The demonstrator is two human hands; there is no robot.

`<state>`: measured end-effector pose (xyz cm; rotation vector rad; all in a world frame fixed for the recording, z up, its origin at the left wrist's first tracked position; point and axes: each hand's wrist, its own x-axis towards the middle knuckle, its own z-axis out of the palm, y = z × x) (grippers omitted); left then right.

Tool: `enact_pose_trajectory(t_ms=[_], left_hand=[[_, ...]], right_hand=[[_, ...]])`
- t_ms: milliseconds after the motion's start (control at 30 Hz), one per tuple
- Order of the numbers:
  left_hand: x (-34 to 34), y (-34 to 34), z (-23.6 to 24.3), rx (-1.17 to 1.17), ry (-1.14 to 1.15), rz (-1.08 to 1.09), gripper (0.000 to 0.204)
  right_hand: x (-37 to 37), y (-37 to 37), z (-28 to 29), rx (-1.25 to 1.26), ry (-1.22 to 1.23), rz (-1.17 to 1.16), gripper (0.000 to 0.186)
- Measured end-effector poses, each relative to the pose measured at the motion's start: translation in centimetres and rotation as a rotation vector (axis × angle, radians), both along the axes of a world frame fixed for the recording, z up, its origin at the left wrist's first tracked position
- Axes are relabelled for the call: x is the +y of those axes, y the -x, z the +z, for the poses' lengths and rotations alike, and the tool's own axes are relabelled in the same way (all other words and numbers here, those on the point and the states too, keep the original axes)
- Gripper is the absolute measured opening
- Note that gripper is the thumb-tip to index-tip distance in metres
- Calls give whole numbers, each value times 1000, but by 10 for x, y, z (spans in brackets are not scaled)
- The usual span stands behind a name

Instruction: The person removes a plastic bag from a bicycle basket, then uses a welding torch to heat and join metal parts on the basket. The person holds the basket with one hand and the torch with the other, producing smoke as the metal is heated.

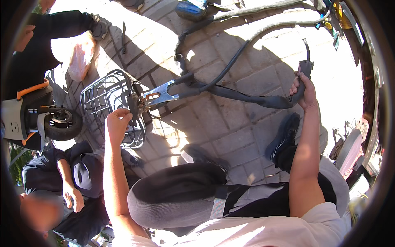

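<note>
My left hand [118,123] is raised at the left, thumb and fingers pinched together by the rim of a dark wire basket [108,92]. What lies in the pinch, if anything, is too small to make out. Right of the basket sits a shiny metal bracket [164,91] with a slot, joined to black sleeved tubing [242,94]. My right hand [305,94] is wrapped round a black curved handle [305,66] on the right. A thin dark rod [307,48] with a pale tip sticks out from the handle's far end.
Grey paving [242,127] lies in sun and shade. Long hoses [267,29] run to the far right. A wheel [61,123] with orange-trimmed parts stands at left, near a plastic bag [81,57]. One person [70,20] is at far left; another person's hand [73,199] shows near left.
</note>
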<state>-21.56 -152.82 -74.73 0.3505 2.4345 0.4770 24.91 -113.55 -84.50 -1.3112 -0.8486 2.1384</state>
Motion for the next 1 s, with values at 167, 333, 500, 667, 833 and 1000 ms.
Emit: enact_pose_trajectory(t_ms=[167, 333, 500, 667, 833, 1000], left_hand=[[-3, 2, -3, 31, 9, -17, 20], [-1, 2, -1, 12, 23, -32, 20], [3, -2, 4, 38, -7, -20, 23], [3, 0, 4, 29, 42, -38, 22], [1, -1, 0, 66, 22, -37, 22], [-1, -2, 1, 9, -79, -5, 21]], right_hand=[[-40, -19, -31, -96, 207, -27, 30], [-69, -37, -65, -47, 321, -217, 28], [-60, -39, -80, 78, 238, -325, 26], [-66, -18, -85, -23, 230, -233, 25], [-65, 15, -84, -189, 153, -55, 25], [-33, 31, -99, -331, -23, -10, 29]])
